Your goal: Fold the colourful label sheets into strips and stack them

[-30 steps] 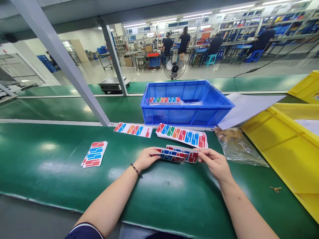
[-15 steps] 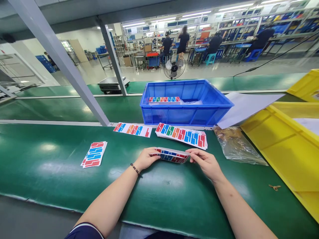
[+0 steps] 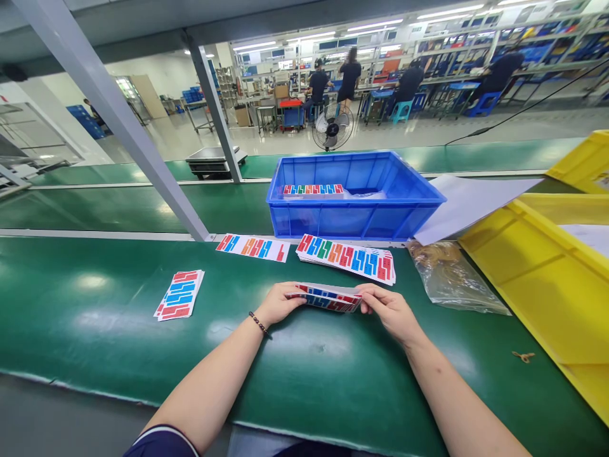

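Observation:
A stack of printed sticker sheets (image 3: 328,301), with red and blue marks, is held tilted above the green bench between both hands. My left hand (image 3: 280,303) is closed on its left end, thumb in front. At the right end, my right hand (image 3: 387,310) pinches the sheets' upper corner between thumb and fingers. Just beyond the hands lies a fanned pile of sticker sheets (image 3: 346,259) in red, blue, green and orange. One partly peeled-looking sheet (image 3: 253,247) with gaps is to its left. A smaller pile of sheets (image 3: 181,294) rests farther left.
A blue bin (image 3: 354,219) holding more sheets stands behind the piles. On the right are a clear bag of rubber bands (image 3: 451,279), a yellow bin (image 3: 537,273) and a loose rubber band (image 3: 523,357). A slanting metal post (image 3: 128,133) rises at left.
My right hand's fingers have shifted slightly left and closed on the stack's right corner. The left hand and the piles stay where they were.

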### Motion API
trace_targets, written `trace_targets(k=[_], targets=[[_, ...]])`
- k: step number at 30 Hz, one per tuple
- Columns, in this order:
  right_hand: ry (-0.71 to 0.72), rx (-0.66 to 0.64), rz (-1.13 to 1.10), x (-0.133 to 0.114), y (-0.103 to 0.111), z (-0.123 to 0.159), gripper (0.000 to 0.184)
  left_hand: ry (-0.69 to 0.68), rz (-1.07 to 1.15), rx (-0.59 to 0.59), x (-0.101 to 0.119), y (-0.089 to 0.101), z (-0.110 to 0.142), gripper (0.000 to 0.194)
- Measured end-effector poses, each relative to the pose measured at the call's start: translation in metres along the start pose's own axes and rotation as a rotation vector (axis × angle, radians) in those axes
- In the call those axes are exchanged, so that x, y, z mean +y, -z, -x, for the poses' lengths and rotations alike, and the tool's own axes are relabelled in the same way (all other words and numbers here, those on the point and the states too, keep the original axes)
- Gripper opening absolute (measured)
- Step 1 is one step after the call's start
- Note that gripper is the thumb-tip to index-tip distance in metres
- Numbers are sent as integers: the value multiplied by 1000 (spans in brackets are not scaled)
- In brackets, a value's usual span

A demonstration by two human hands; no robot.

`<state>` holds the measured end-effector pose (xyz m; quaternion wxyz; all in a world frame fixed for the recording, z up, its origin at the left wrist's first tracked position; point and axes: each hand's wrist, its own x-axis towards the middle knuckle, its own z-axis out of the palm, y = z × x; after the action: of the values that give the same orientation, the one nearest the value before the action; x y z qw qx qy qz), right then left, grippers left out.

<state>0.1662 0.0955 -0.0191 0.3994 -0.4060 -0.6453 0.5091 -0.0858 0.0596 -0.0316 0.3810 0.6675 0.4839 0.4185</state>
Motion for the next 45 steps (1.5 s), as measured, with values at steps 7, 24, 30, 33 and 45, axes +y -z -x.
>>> trace_targets(k=[7,24,30,33,45], targets=[[127,288,64,-2,-3,4,18,-41,-10,37,-1,-2,0,13],[190,116,164,3,-1,3,16,-86,28,-1,-5,-3,1,12],[349,77,350,-6,-1,8,4,-81,11,13,-4,-2,1,14],[329,45,378,-9,-5,8,7,-77,7,7,-2,-2,1,14],[234,411,79,-10,18,5,16,-72,-45,40,-3,1,1,15]])
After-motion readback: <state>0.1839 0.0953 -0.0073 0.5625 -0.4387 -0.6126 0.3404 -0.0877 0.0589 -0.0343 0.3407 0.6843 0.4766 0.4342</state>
